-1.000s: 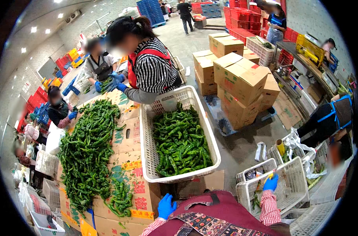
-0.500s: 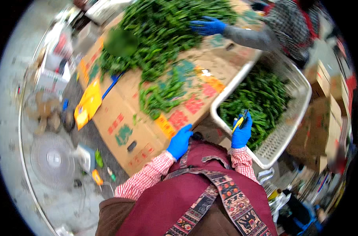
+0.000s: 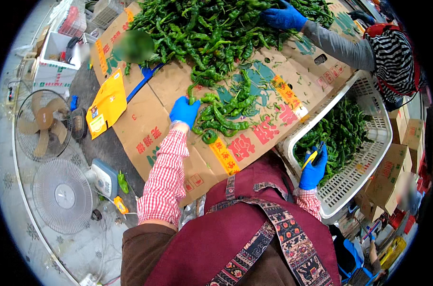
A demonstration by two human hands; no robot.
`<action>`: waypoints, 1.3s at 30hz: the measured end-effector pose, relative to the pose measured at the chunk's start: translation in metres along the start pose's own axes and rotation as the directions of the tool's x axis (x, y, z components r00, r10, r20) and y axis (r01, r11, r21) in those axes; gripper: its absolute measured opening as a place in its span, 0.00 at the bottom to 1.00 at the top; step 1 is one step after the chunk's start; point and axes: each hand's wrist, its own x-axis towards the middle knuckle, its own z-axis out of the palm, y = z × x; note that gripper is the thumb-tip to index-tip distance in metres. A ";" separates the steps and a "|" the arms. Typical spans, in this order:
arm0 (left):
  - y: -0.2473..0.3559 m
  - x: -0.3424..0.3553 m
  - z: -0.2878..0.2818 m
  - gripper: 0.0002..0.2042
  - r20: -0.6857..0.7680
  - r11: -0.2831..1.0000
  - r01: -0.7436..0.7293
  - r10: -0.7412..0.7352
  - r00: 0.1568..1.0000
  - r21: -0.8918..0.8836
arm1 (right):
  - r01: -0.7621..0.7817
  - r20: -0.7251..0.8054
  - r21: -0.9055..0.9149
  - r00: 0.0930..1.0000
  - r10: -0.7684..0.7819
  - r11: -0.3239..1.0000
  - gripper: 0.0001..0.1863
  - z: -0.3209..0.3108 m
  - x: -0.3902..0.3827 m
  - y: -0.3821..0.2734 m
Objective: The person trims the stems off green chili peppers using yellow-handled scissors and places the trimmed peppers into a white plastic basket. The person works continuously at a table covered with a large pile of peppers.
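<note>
My left hand (image 3: 184,111), in a blue glove, reaches over the flattened cardboard. Its fingertips are closed on the end of a green pepper (image 3: 191,93) at the edge of a small loose group of peppers (image 3: 226,114). A larger heap of green peppers (image 3: 207,35) lies beyond. My right hand (image 3: 313,172), also gloved in blue, is curled around small yellow-handled snips (image 3: 311,158), held over the near side of a white plastic basket (image 3: 338,209). More green peppers (image 3: 338,128) lie inside that basket.
A co-worker's gloved hand (image 3: 284,18) rests at the heap's far right. On the left are a yellow packet (image 3: 107,102), a blue strap (image 3: 142,86) and two fans, the nearer one white (image 3: 62,195). Cardboard boxes (image 3: 390,171) stand right of the basket.
My left hand has moved from the cardboard's near edge forward and left to the loose peppers, and holds one. My right hand still holds the snips by the basket. The view has shifted.
</note>
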 end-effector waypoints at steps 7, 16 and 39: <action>-0.024 -0.009 0.001 0.23 0.044 0.940 0.035 -0.021 0.999 -0.339 | -0.066 0.267 0.190 0.964 0.013 0.980 0.32 0.056 0.010 -0.066; 0.058 0.041 -0.002 0.24 -0.139 0.831 -0.539 0.555 0.820 0.136 | -0.277 0.590 0.208 0.800 0.106 0.938 0.32 0.103 0.030 -0.108; 0.120 -0.058 -0.042 0.22 -0.241 0.928 -0.352 0.317 0.917 -0.120 | 0.097 0.828 0.025 0.556 -0.075 0.995 0.39 0.146 0.060 -0.168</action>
